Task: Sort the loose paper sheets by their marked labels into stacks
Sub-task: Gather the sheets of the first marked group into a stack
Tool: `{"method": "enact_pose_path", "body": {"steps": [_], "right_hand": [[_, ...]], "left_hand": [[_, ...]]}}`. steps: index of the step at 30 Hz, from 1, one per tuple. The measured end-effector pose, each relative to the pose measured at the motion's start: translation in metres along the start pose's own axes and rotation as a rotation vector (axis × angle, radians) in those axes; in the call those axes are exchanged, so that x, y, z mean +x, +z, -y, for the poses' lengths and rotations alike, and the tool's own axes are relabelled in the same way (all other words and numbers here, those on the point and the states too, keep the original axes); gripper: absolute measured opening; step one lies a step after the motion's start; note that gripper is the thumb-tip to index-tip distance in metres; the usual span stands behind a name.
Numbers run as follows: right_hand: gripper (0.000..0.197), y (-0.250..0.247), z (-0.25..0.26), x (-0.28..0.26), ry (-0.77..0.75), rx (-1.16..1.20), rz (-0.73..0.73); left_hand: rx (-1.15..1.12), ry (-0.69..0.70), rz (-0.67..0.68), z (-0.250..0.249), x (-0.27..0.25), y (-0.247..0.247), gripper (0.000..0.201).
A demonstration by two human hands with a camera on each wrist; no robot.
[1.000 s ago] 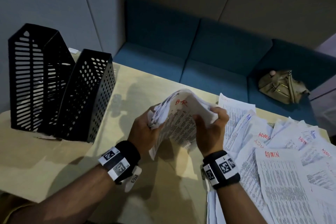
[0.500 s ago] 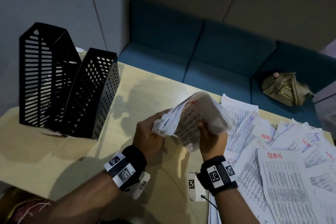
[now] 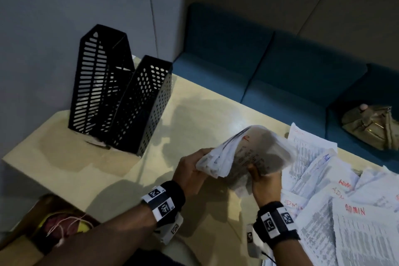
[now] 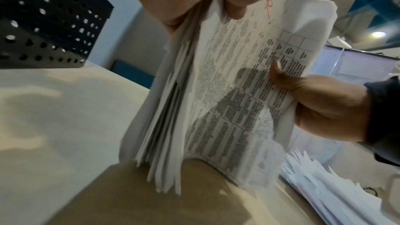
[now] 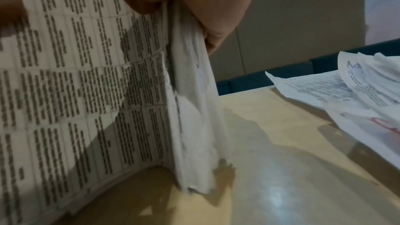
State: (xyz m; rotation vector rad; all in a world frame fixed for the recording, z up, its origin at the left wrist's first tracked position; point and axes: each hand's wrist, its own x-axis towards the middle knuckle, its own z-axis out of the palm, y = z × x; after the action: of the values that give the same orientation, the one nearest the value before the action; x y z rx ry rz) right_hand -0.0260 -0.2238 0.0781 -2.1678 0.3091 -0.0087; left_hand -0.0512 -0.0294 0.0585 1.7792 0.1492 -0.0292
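Note:
A bundle of printed sheets (image 3: 248,153) with a red "R" mark at its top stands on edge on the beige table (image 3: 108,168), bowed into a curve. My left hand (image 3: 190,170) grips its left edge, where the sheets fan out (image 4: 173,109). My right hand (image 3: 265,181) grips its right edge, thumb pressed on the printed face (image 4: 279,73). In the right wrist view the bundle's lower edge (image 5: 190,168) touches the table. Loose sheets marked "ADMIN" (image 3: 354,209) lie spread at the right.
Two black perforated file holders (image 3: 121,101) stand at the table's back left by the wall. A blue sofa (image 3: 280,75) runs behind the table, with an olive bag (image 3: 371,127) on it. A brown box (image 3: 54,218) sits below the table's left corner.
The bundle has gone from held facing up to upright and bowed, and it shifted slightly right. The camera view swung left and down. Both hands kept their grip.

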Motion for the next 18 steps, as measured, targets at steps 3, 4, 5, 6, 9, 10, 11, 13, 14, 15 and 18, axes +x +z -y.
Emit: {"method": "enact_pose_path", "body": {"steps": [3, 4, 5, 6, 9, 10, 11, 13, 14, 15, 18], "right_hand": [[0.015, -0.007, 0.013, 0.004, -0.106, -0.027, -0.014], [0.026, -0.009, 0.018, 0.003, -0.131, -0.019, -0.002], [0.039, -0.012, 0.021, 0.003, -0.143, -0.012, 0.014], [0.047, -0.011, 0.026, 0.002, -0.139, -0.012, 0.043], [0.064, -0.007, 0.035, 0.003, -0.14, -0.051, 0.111], [0.071, -0.004, 0.038, 0.003, -0.15, -0.082, 0.128], [0.076, -0.001, 0.04, 0.002, -0.177, -0.102, 0.151], [0.08, 0.005, 0.05, 0.0, -0.221, -0.109, 0.191], [0.077, 0.008, 0.056, -0.003, -0.235, -0.106, 0.205], [0.07, 0.011, 0.065, -0.008, -0.244, -0.083, 0.242], [0.061, 0.024, 0.078, -0.024, -0.174, 0.036, 0.381]], "left_hand": [[-0.016, -0.001, -0.065, -0.008, -0.003, -0.015, 0.014], [-0.023, -0.023, -0.077, -0.007, -0.003, -0.021, 0.014], [-0.033, -0.077, -0.08, -0.006, -0.002, -0.024, 0.021], [-0.077, -0.131, -0.065, -0.006, -0.003, -0.032, 0.028], [-0.266, -0.315, -0.022, 0.001, -0.007, -0.051, 0.054], [-0.299, -0.343, -0.021, 0.004, -0.009, -0.055, 0.056], [-0.313, -0.343, -0.022, 0.005, -0.012, -0.059, 0.055], [-0.31, -0.363, -0.028, 0.008, -0.02, -0.066, 0.058], [-0.294, -0.36, -0.05, 0.006, -0.023, -0.072, 0.056], [-0.278, -0.346, -0.085, 0.004, -0.026, -0.078, 0.044], [-0.312, -0.241, -0.196, -0.011, -0.03, -0.106, 0.021]]}}
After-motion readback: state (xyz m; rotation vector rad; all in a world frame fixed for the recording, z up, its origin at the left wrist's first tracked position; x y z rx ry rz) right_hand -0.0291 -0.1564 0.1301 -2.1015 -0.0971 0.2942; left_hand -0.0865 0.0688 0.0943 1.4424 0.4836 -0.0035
